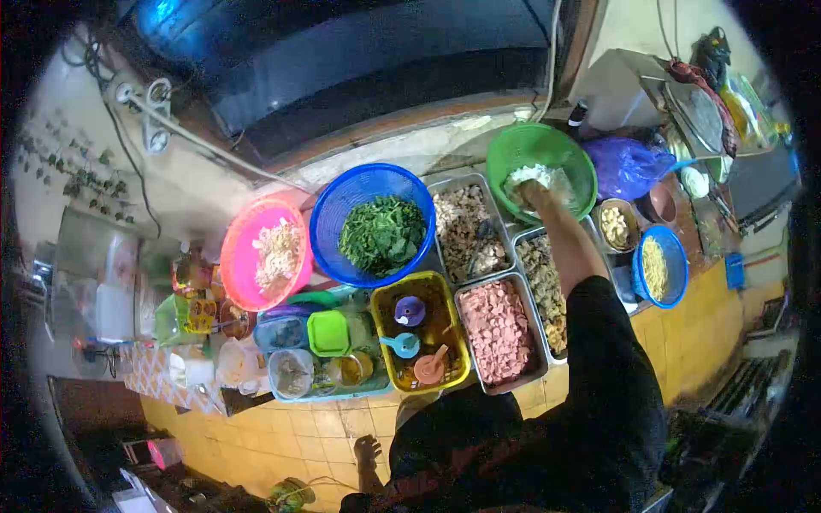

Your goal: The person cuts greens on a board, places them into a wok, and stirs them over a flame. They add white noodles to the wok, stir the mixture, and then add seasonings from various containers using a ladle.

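My right hand [535, 198] reaches down into a green plastic basket [506, 147] at the back. Its fingers touch white contents [558, 181] that may be in clear plastic; the fingertips are hidden, so their grip does not show. Low beside my body hangs my left hand [368, 450], fingers loosely bent and apart, holding nothing. Under my right forearm lies a metal tray of dark mixed pieces [539, 269]. Closer to me is a metal tray of pink chopped pieces [494, 329], and behind it another of brownish pieces [469, 227].
A blue basket of chopped greens [385, 231] and a pink basket of pale pieces [278, 256] stand left. A yellow tub [385, 295] holds coloured scoops. At right are a purple bag [624, 167], a bowl of pale pieces [616, 224] and a blue basket of noodles [655, 267].
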### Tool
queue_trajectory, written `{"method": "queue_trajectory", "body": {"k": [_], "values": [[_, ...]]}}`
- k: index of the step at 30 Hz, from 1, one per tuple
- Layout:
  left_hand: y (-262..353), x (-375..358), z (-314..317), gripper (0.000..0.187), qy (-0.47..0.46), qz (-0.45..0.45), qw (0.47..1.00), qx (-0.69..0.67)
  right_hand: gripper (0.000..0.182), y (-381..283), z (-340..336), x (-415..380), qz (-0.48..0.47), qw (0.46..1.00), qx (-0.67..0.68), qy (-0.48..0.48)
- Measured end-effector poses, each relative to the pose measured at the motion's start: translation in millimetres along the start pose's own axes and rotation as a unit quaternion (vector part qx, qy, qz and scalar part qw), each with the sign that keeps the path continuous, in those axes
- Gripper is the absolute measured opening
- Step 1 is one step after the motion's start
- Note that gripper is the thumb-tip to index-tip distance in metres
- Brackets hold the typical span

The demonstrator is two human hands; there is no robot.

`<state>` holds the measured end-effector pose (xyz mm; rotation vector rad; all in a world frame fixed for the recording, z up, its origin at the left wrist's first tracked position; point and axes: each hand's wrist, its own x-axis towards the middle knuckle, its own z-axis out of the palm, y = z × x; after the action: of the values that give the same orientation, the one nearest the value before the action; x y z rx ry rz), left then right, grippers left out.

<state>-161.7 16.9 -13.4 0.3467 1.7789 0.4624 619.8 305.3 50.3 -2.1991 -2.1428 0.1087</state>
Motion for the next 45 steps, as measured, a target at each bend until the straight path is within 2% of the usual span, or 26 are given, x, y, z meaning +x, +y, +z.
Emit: {"method": "queue_trajectory", "body": {"k": [3, 4, 5, 6, 9, 11, 12, 13, 15, 17, 19, 20, 22, 24, 25, 26, 27, 29, 31, 32, 33, 37, 40, 42, 43, 45], "values": [[-10.2, -13.8, 18.4, 0.033, 0.020, 0.003, 1.000, 0.009, 0.012, 23.4, 24.4, 5.0, -0.022, 0.986, 0.163, -0.004], [-20.7, -8.4, 13.5, 0.034, -0.015, -0.009, 0.999, -0.033, 0.012, 42.2, 40.1, 6.1, -0.045, 0.956, 0.288, 0.017], [-33.2, 0.6, 6.7, 0.034, -0.043, -0.031, 0.991, -0.119, 0.013, 59.0, 52.4, 4.7, -0.062, 0.892, 0.446, 0.036], [-42.1, 4.9, 3.5, 0.034, -0.048, -0.034, 0.990, -0.125, 0.017, 58.5, 50.2, 6.8, -0.113, 0.979, 0.159, 0.050], [-51.7, 12.3, 0.8, 0.034, -0.048, -0.043, 0.993, -0.101, 0.019, -16.2, -77.0, -14.1, -0.028, 0.997, -0.001, -0.076], [-54.3, 18.9, -3.0, 0.035, -0.054, -0.040, 0.993, -0.093, 0.013, -26.4, -104.2, -27.7, 0.080, 0.980, 0.126, 0.132], [-55.3, 22.4, -6.2, 0.035, -0.058, -0.037, 0.994, -0.089, 0.018, -18.1, -106.2, -31.9, 0.003, 0.977, -0.100, 0.191], [-54.6, 26.5, -10.5, 0.035, -0.062, -0.032, 0.994, -0.086, 0.018, -29.1, -129.5, -36.6, 0.007, 0.976, -0.103, 0.191], [-51.1, 39.2, -17.3, 0.035, -0.073, -0.023, 0.994, -0.083, 0.023, -47.0, -177.6, -45.9, 0.179, 0.965, 0.161, 0.105], [-47.9, 62.7, -27.5, 0.035, -0.091, -0.020, 0.992, -0.087, 0.023, -39.7, -187.4, -53.7, 0.143, 0.960, 0.173, 0.170], [-49.2, 110.8, -42.1, 0.035, -0.120, -0.049, 0.983, -0.129, 0.015, -43.2, -202.3, -66.8, 0.140, 0.883, 0.400, 0.201], [-1.4, 47.1, -24.4, 0.038, -0.098, 0.063, 0.993, -0.003, 0.014, -53.5, -216.6, -79.8, 0.142, 0.863, 0.435, 0.216], [33.3, 25.0, -13.7, 0.039, -0.125, 0.090, 0.986, 0.063, 0.014, -69.9, -234.3, -105.4, 0.166, 0.847, 0.442, 0.245], [45.0, 44.2, -16.7, 0.036, -0.163, 0.112, 0.971, 0.133, 0.015, -87.9, -249.5, -144.5, 0.203, 0.826, 0.446, 0.279], [50.3, 55.9, -15.5, 0.035, -0.187, 0.120, 0.960, 0.168, 0.016, -100.3, -257.6, -169.4, 0.188, 0.850, 0.401, 0.286], [57.1, 67.5, -10.1, 0.033, -0.216, 0.130, 0.945, 0.207, 0.018, -117.6, -267.7, -195.1, 0.175, 0.872, 0.353, 0.290], [61.3, 78.1, -5.0, 0.032, -0.245, 0.139, 0.927, 0.247, 0.021, -151.0, -285.7, -225.2, 0.234, 0.869, 0.336, 0.278], [68.3, 93.4, 9.6, 0.029, -0.305, 0.154, 0.882, 0.324, 0.022, -189.1, -286.6, -289.1, 0.138, 0.802, 0.474, 0.338], [73.7, 99.2, 26.7, 0.026, -0.363, 0.170, 0.826, 0.396, 0.027, -225.7, -284.2, -347.6, 0.209, 0.674, 0.617, 0.349], [72.2, 99.2, 35.4, 0.025, -0.387, 0.174, 0.798, 0.428, 0.022, -274.8, -305.1, -381.1, 0.315, 0.800, 0.421, 0.290], [70.9, 96.4, 44.2, 0.024, -0.411, 0.179, 0.767, 0.459, 0.019, -290.3, -293.4, -409.1, 0.288, 0.777, 0.460, 0.318], [51.7, 76.9, 84.8, 0.020, -0.493, 0.179, 0.640, 0.561, 0.021, -405.5, -279.1, -548.0, 0.429, 0.727, 0.438, 0.309], [41.2, 73.1, 108.3, 0.018, -0.545, 0.192, 0.512, 0.635, 0.022, -495.5, -266.0, -643.8, 0.523, 0.650, 0.435, 0.339], [28.1, 63.1, 122.3, 0.017, -0.460, 0.117, 0.524, 0.707, 0.025, -560.9, -262.8, -707.7, 0.607, 0.598, 0.399, 0.340], [20.2, 61.9, 126.0, 0.017, -0.467, 0.120, 0.490, 0.726, 0.026, -595.2, -261.4, -737.0, 0.636, 0.561, 0.390, 0.359], [8.4, 71.1, 131.1, 0.019, -0.415, 0.080, 0.461, 0.780, 0.026, -663.6, -266.1, -797.7, 0.701, 0.547, 0.306, 0.340]]}}
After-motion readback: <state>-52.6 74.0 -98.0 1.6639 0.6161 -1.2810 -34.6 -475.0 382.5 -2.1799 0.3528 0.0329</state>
